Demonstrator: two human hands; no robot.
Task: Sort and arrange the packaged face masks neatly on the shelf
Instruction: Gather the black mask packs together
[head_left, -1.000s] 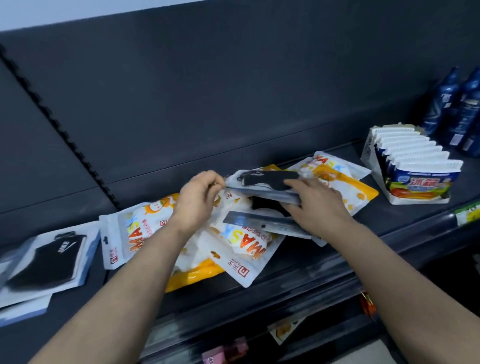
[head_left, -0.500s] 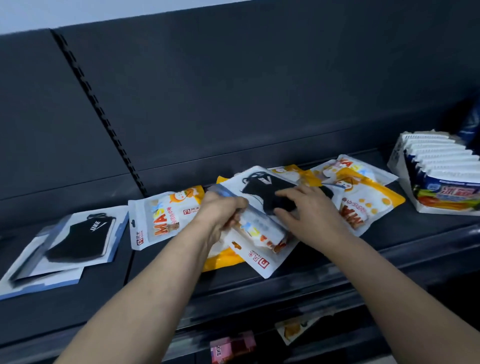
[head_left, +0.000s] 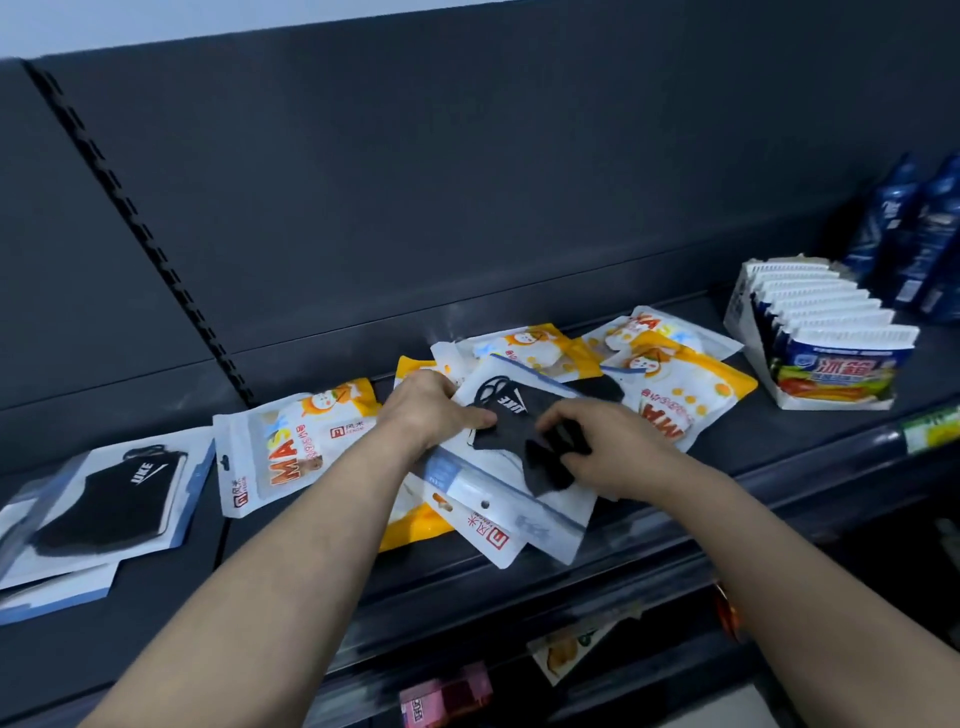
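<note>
left hand (head_left: 431, 410) pinches the edge of the black mask packet (head_left: 511, 404), right hand (head_left: 602, 449) grips its middle with curled fingers, likely to draw it off the orange packets (head_left: 675, 382) for sorting.

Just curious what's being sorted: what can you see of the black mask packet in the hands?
The flat clear plastic pouch with a blue edge holds a black fabric mask with a white logo. It lies askew atop orange-and-white mask pouches. The left hand grips its edge; the right hand holds its middle.
</note>
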